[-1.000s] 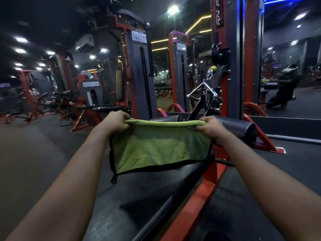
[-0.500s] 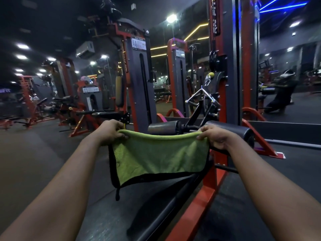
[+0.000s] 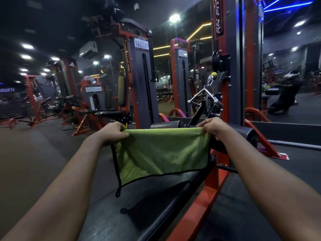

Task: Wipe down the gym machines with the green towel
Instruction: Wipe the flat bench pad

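Head view: little has changed. The left hand (image 3: 113, 132) and right hand (image 3: 212, 129) still pinch the top corners of the green towel (image 3: 161, 153), fingers curled over its edge. The towel hangs stretched above the bench pad (image 3: 156, 206), just in front of the roller pad (image 3: 243, 134). Judged: wiping not started yet.

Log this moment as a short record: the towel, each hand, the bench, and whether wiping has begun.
green towel: spread out, hanging by its top edge
left hand: grips the top left corner
right hand: grips the top right corner
bench: black padded seat on a red frame, under the towel
wiping: not begun; towel seems to hang clear of the seat
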Demonstrator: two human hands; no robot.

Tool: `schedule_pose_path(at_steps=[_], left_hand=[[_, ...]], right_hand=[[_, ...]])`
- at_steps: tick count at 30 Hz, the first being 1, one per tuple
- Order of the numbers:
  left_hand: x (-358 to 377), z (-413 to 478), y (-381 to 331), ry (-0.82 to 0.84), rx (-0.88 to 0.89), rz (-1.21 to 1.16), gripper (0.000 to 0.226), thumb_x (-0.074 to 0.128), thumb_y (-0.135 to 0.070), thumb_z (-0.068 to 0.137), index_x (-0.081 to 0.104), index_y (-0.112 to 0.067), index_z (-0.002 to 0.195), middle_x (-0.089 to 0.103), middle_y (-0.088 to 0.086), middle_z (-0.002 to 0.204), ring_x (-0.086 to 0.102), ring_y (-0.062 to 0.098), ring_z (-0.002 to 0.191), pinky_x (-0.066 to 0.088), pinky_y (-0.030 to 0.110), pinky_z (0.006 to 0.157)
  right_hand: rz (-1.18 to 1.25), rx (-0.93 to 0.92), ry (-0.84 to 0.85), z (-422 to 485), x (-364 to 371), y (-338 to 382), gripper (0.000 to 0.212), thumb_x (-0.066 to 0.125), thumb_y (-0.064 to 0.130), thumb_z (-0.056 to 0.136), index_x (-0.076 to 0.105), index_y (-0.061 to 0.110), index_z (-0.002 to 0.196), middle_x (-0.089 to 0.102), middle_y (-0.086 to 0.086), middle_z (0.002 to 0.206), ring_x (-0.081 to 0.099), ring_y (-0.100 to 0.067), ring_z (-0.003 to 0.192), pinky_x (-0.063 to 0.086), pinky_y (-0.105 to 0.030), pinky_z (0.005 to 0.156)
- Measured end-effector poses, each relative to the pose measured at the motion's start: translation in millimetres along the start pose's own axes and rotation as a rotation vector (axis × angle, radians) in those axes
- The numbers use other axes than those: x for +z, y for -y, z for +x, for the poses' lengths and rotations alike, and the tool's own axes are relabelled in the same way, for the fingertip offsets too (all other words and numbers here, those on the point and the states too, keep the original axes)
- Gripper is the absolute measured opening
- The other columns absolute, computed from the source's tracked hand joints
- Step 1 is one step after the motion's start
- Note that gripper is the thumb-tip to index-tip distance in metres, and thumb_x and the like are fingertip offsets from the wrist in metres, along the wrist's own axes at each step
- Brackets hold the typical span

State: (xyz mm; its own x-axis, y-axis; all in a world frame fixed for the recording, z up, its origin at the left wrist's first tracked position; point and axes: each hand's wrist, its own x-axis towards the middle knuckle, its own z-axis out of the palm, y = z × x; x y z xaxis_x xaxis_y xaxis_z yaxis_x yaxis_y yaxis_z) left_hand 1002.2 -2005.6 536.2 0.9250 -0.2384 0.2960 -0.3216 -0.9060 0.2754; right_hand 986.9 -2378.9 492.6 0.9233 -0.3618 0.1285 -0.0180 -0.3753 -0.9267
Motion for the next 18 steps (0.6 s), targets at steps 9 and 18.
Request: schedule_pose_path(at_steps=[9,18], left_hand=[[-0.1,-5.4,19.7,-0.251,-0.01,0.054,0.014,0.072,-0.026,0.09,0.064,-0.028,0.078,0.065,0.004,0.084,0.062,0.02,0.078,0.049,0.034,0.064],[4.1,-6.6,29.9,-0.426,-0.014,-0.071,0.02,0.061,0.004,0.089,0.071,-0.013,0.094,0.063,0.01,0.09,0.06,0.028,0.086,0.047,0.032,0.075]], right_hand=[[-0.341,0.032,-0.154,2.9,-10.5,-5.4,0.041,0.095,0.03,0.068,0.075,0.008,0.096,0.073,-0.006,0.091,0.065,-0.019,0.085,0.056,-0.033,0.092],[-0.151,-0.05,-0.03,-4.3,-13.4,-19.5,0.028,0.08,-0.013,0.065,0.071,0.013,0.066,0.072,-0.011,0.072,0.067,-0.026,0.072,0.058,-0.035,0.063]])
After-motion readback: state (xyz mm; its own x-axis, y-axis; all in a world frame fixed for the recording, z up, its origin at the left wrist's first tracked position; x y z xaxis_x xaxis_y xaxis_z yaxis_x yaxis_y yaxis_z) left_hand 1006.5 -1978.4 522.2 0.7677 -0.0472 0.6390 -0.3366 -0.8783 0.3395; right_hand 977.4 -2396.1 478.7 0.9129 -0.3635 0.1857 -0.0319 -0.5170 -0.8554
